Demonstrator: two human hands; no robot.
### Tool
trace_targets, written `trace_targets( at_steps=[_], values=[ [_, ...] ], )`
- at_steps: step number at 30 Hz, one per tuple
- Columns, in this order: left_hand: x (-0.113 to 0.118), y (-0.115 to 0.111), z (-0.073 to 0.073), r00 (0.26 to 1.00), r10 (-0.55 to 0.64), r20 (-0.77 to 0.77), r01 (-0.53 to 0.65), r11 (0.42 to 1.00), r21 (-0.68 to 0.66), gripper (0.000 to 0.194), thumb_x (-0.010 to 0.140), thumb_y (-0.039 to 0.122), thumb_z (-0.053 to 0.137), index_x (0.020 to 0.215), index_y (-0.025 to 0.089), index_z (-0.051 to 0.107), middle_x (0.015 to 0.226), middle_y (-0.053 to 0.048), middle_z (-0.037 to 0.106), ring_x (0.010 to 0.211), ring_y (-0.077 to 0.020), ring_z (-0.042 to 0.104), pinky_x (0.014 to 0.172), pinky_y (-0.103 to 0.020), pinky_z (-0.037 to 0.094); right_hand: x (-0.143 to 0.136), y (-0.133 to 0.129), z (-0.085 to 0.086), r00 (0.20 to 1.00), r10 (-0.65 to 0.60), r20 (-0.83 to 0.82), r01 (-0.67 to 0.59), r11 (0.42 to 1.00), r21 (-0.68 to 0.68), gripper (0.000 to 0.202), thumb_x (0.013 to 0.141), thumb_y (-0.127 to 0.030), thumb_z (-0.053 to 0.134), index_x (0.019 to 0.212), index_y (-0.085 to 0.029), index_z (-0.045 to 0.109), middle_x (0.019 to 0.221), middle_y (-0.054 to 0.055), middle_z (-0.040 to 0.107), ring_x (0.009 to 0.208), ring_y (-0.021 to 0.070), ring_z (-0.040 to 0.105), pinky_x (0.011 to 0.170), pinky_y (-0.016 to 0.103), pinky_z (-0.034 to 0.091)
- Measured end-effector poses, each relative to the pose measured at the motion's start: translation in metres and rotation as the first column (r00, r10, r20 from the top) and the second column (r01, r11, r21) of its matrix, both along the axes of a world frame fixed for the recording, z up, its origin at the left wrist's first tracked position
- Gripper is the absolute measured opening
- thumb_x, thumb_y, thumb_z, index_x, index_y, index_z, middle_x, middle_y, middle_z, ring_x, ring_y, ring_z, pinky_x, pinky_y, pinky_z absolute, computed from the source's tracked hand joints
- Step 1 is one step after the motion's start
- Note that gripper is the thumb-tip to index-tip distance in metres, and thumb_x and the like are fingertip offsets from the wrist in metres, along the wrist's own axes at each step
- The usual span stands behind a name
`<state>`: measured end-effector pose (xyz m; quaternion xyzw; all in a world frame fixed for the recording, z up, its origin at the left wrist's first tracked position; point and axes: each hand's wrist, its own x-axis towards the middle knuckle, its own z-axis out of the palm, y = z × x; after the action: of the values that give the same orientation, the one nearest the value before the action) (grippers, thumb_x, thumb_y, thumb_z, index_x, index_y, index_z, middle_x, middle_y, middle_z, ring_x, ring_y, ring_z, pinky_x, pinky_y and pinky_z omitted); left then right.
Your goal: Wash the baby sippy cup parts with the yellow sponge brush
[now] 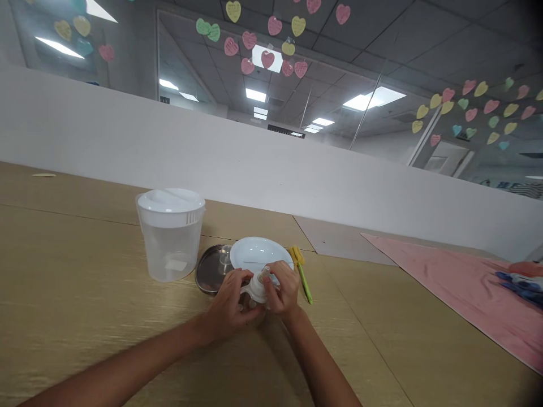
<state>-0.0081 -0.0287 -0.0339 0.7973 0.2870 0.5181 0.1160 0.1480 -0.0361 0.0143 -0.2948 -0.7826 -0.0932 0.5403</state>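
Note:
A small clear container with a white top (257,287) is between my two hands, in front of a white plate. My left hand (232,299) is wrapped round its left side, fingers curved. On the other side, my right hand (283,287) pinches the top part near its nozzle. The white plate (254,249) lies just behind, partly hidden by my fingers. A dark metal tray (208,272) sits at the plate's left, its right part covered by the plate. Right of the plate lies a brush with a green handle (305,285) and a yellow head.
A translucent bucket with a white lid (171,243) stands at the left on the tan table (127,316). Pink cloth (458,282) covers the right side, with a blue and orange bundle (524,282) on it. Behind runs a low white wall (237,164).

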Motion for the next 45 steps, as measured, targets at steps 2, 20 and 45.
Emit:
trace_targets(
  at_steps=[2,20,45],
  values=[
    [0.000,0.000,-0.002,1.000,0.002,0.007,-0.002,1.000,-0.025,0.047,0.067,0.033,0.066,0.106,0.015,0.047,0.101,-0.010,0.056,0.093,-0.0246,0.055,0.081,-0.041,0.049,0.001,-0.001,0.002,0.999,0.040,-0.029,-0.042,0.995,-0.086,0.016,0.084,-0.024,0.041,0.076,-0.017,0.054,0.067,0.005,0.054,0.065,0.0166,0.047,0.060,0.031,0.035],
    [0.001,0.002,-0.001,0.999,0.044,0.031,-0.041,0.996,-0.080,0.063,0.061,0.039,0.070,0.112,0.016,0.042,0.106,-0.013,0.056,0.096,-0.0266,0.056,0.082,-0.043,0.048,0.000,0.004,0.007,0.985,0.084,-0.149,-0.112,0.975,-0.193,0.028,0.083,-0.036,0.040,0.064,-0.018,0.052,0.064,0.001,0.050,0.065,0.0161,0.045,0.064,0.032,0.033],
    [-0.002,-0.001,0.015,0.999,0.027,-0.033,-0.031,0.993,-0.112,0.042,0.060,0.033,0.068,0.094,0.018,0.050,0.091,-0.007,0.058,0.091,-0.0249,0.052,0.087,-0.044,0.042,0.000,0.006,-0.004,0.936,0.101,-0.336,-0.160,0.976,-0.151,0.025,0.082,-0.036,0.040,0.090,-0.017,0.056,0.080,0.006,0.060,0.074,0.0194,0.055,0.068,0.034,0.042]
  ],
)
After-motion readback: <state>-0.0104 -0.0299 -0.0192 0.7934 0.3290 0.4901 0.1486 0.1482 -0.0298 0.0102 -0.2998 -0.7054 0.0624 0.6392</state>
